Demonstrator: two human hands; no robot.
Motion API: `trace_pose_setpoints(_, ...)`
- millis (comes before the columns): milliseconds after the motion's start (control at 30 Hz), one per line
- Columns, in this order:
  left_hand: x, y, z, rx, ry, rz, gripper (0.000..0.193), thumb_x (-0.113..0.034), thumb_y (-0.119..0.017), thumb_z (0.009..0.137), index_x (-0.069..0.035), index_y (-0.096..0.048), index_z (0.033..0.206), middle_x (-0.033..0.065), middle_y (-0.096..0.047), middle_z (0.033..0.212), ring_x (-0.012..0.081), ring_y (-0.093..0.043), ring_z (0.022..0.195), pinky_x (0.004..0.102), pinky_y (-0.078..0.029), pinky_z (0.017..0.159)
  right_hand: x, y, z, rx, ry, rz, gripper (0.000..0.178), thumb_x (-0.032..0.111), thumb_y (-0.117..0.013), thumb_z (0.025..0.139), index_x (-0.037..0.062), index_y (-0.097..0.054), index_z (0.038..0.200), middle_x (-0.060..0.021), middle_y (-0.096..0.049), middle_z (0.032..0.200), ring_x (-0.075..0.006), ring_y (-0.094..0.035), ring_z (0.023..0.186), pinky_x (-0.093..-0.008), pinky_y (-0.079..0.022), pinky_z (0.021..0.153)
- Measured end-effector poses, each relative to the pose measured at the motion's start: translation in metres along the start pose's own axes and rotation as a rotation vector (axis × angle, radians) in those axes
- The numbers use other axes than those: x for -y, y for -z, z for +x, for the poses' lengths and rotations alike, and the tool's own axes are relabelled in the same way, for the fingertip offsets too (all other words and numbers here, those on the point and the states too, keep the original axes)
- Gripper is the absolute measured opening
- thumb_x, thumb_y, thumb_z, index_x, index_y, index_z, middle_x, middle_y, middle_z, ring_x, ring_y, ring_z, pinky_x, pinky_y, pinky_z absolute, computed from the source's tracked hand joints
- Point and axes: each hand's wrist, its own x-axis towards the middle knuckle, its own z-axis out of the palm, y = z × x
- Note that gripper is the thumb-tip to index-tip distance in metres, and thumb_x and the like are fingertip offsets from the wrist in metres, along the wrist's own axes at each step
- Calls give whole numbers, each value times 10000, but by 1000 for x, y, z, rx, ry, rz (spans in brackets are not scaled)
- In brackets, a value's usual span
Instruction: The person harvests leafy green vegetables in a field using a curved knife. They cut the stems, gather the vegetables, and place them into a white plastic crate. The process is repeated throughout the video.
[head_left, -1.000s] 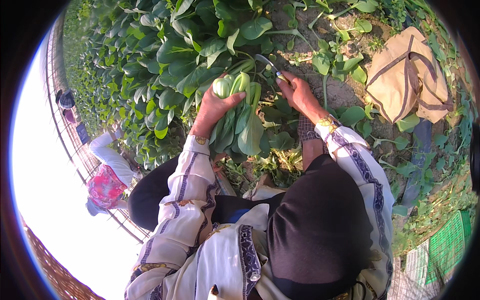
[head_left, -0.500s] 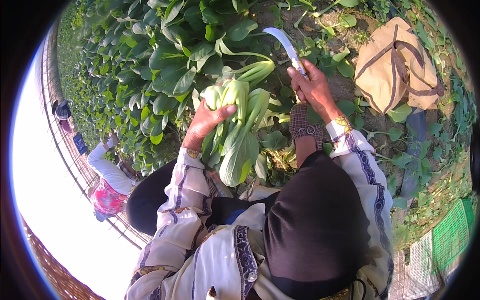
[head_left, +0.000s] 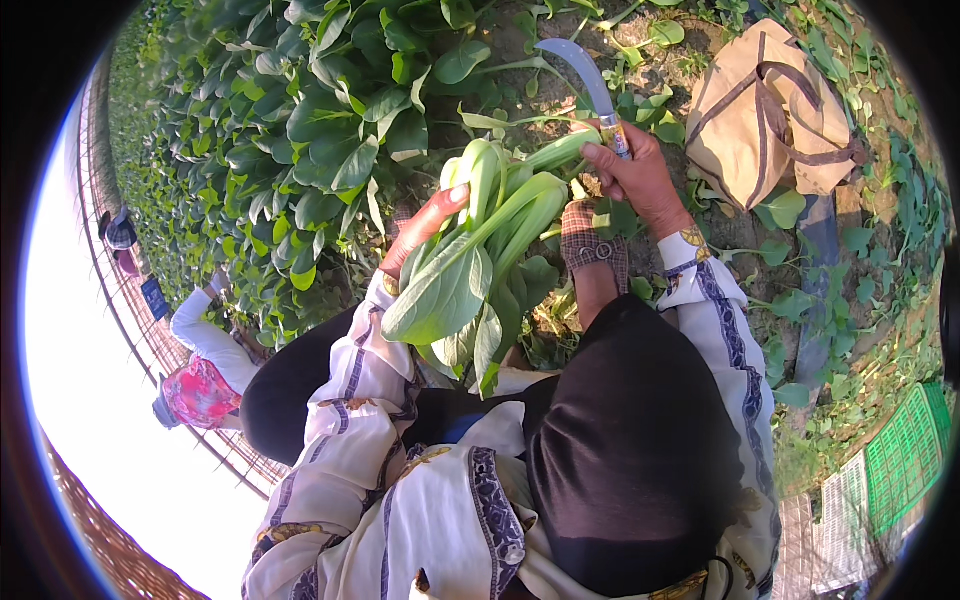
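A bunch of bok choy (head_left: pixel 487 215) with pale green stalks and broad leaves is gripped in my left hand (head_left: pixel 428 225), its thumb across the stalks. Its leaves hang down toward my lap. My right hand (head_left: pixel 640 178) is closed around the handle of a small curved sickle (head_left: pixel 583 70), whose blade points up and left. Against the thumb and fingers of that same hand rests the base of another bok choy (head_left: pixel 563 150), its stalks reaching left to the bunch. Whether the right fingers fully grip it is hard to see.
Dense growing bok choy (head_left: pixel 330 130) fills the left and far side. A tan bag (head_left: pixel 765 115) with brown straps lies on the ground at the right. Green and white crates (head_left: pixel 905 455) stand at lower right. Another person (head_left: pixel 205 375) bends over the plants at far left.
My right hand with the sickle has come down to the bok choy lying above the bunch and now touches its base. The bunch in my left hand has turned, its leaves swinging left.
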Motion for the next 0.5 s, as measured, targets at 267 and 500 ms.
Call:
trace_pose_setpoints(267,3,-10,14,-1,21,-122,837,-461,-712,715,-38,-352,1341,116,-458,1286,195,-451,1165,319,-319,1018,10,18,-1,-105,-23,-256,360,269,-718,797,26,-606,1039,47,-447,558,-33,-379,408,-183,-295,369)
trace_pose_setpoints(500,-2,15,28,-152,-73,240,734,-313,-746,757,-46,-385,1338,60,-500,1252,170,-479,1141,315,-360,995,39,59,3,129,31,500,246,265,-490,947,30,-561,944,49,-437,491,-14,-317,327,-177,-310,327)
